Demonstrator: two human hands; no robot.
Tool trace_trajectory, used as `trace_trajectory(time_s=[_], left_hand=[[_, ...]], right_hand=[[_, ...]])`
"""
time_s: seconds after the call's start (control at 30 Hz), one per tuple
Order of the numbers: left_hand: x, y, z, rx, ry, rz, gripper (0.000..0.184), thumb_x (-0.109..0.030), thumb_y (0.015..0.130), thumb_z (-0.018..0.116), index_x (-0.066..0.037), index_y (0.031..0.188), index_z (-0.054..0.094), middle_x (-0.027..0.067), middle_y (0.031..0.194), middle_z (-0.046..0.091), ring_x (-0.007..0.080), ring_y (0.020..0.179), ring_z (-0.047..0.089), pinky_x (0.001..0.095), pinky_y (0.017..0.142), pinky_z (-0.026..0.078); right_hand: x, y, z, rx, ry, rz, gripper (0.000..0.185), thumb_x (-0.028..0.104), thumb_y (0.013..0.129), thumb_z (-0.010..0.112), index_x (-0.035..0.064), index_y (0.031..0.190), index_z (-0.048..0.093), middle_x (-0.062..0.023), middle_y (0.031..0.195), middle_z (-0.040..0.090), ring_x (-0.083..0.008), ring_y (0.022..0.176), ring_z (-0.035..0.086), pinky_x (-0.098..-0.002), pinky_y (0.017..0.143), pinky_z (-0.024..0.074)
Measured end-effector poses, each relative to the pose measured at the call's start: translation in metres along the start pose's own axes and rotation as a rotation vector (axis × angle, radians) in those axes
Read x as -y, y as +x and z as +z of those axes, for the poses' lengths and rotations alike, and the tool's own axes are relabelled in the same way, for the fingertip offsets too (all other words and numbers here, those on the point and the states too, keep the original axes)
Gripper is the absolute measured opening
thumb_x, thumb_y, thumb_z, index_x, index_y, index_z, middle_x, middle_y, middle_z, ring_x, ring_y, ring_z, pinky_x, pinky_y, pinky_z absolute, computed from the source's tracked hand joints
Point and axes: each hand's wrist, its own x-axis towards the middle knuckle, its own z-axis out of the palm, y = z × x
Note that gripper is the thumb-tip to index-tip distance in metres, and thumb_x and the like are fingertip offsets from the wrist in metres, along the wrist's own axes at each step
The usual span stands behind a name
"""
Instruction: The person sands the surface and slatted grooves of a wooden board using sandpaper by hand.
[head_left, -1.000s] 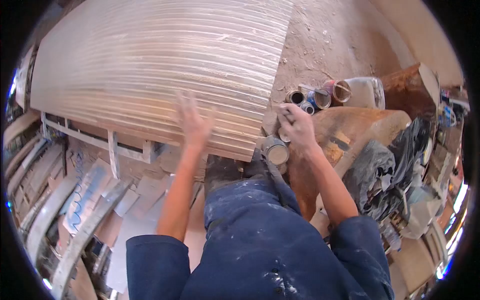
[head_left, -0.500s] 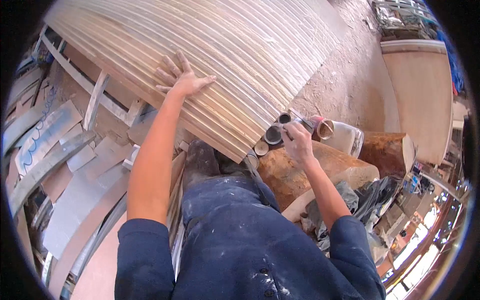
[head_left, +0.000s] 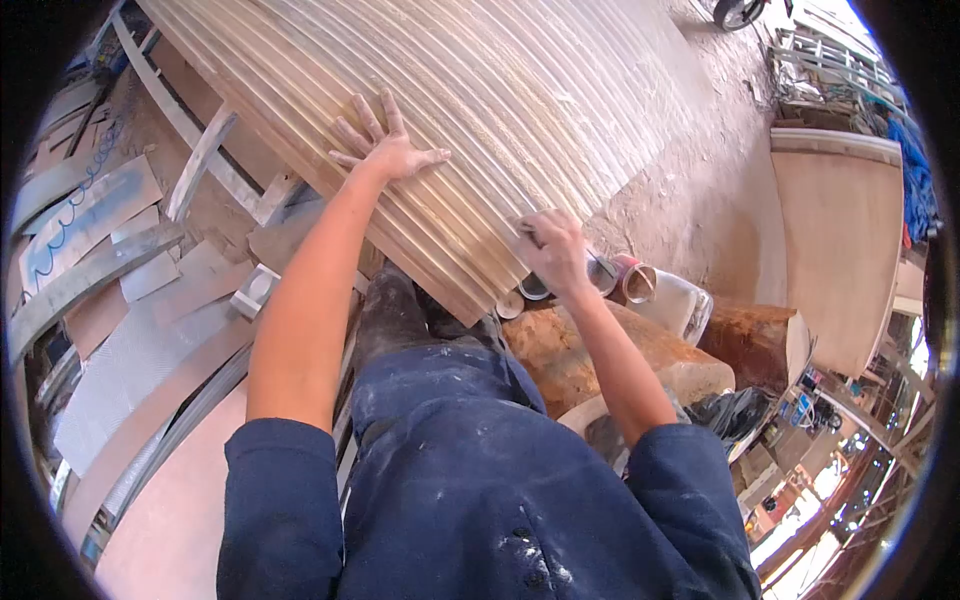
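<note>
A large ribbed wooden panel (head_left: 480, 130), dusted with pale powder, spreads out in front of me. Flat on its ridges lies my left hand (head_left: 392, 150), dusty, with the fingers spread. My right hand (head_left: 555, 248) is over the panel's near right edge, its fingers curled closed; what they grip is hidden. Just beyond that wrist stand open cans, among them a reddish can (head_left: 636, 280) and a dark one partly covered by my hand. A round lid or small tin (head_left: 510, 304) shows by the panel's corner.
Brown logs (head_left: 755, 345) lie to the right of my legs, with a whitish container (head_left: 685, 300) and black plastic (head_left: 735, 415) nearby. A curved wooden panel (head_left: 835, 240) stands farther right. Curved offcuts and sheets (head_left: 140, 390) crowd the left side. A wheel (head_left: 738, 12) shows at the top.
My right hand has moved from beside the cans up and left onto the panel's edge. The left hand stays spread on the panel. The view has shifted slightly.
</note>
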Motion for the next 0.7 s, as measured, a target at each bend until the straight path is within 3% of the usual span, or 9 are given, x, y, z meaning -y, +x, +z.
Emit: trace_trajectory(time_s=[0.17, 0.27, 0.5, 0.63, 0.7], left_hand=[[-0.006, -0.003, -0.005, 0.003, 0.01, -0.022, 0.148, -0.084, 0.069, 0.071, -0.024, 0.16, -0.028, 0.0207, 0.163, -0.038, 0.0539, 0.147, -0.033, 0.0833, 0.108, -0.01], [-0.002, -0.003, -0.001, 0.02, 0.018, -0.022, 0.148, -0.084, 0.069, 0.072, -0.024, 0.16, -0.027, 0.021, 0.163, -0.037, 0.0542, 0.147, -0.032, 0.0831, 0.108, -0.01], [-0.001, 0.001, -0.001, 0.014, -0.002, -0.007, 0.149, -0.083, 0.069, 0.073, -0.024, 0.159, -0.03, 0.0221, 0.161, -0.04, 0.0563, 0.146, -0.032, 0.0816, 0.109, -0.01], [-0.001, -0.004, -0.002, 0.022, 0.016, -0.012, 0.149, -0.082, 0.069, 0.073, -0.024, 0.159, -0.03, 0.0226, 0.161, -0.039, 0.0558, 0.145, -0.034, 0.0816, 0.109, -0.01], [-0.003, -0.006, -0.002, 0.003, 0.0, -0.002, 0.148, -0.082, 0.07, 0.073, -0.023, 0.159, -0.03, 0.0224, 0.161, -0.039, 0.0554, 0.145, -0.034, 0.0819, 0.109, -0.01]], right_hand=[[-0.012, -0.044, -0.011, 0.073, -0.063, 0.06, 0.015, 0.022, 0.085, 0.078, 0.008, 0.091, 0.074, -0.0087, 0.084, 0.069, -0.0303, 0.085, 0.064, -0.0446, 0.081, 0.0484], [0.004, -0.009, 0.008, 0.009, -0.128, -0.006, 0.015, 0.02, 0.083, 0.079, 0.0091, 0.091, 0.073, -0.0072, 0.081, 0.067, -0.0308, 0.082, 0.062, -0.0446, 0.08, 0.0472], [-0.017, -0.05, -0.004, 0.051, -0.118, 0.055, 0.018, 0.014, 0.076, 0.079, 0.0098, 0.092, 0.073, -0.0081, 0.088, 0.069, -0.0313, 0.091, 0.063, -0.0427, 0.085, 0.0462], [0.005, 0.015, 0.034, -0.035, -0.066, -0.043, 0.018, 0.015, 0.077, 0.079, 0.0098, 0.093, 0.074, -0.0073, 0.087, 0.068, -0.0292, 0.094, 0.064, -0.0442, 0.088, 0.0467], [0.002, 0.003, 0.022, -0.035, -0.068, -0.03, 0.019, 0.015, 0.077, 0.079, 0.01, 0.094, 0.074, -0.0069, 0.088, 0.069, -0.0286, 0.093, 0.064, -0.0449, 0.09, 0.0471]])
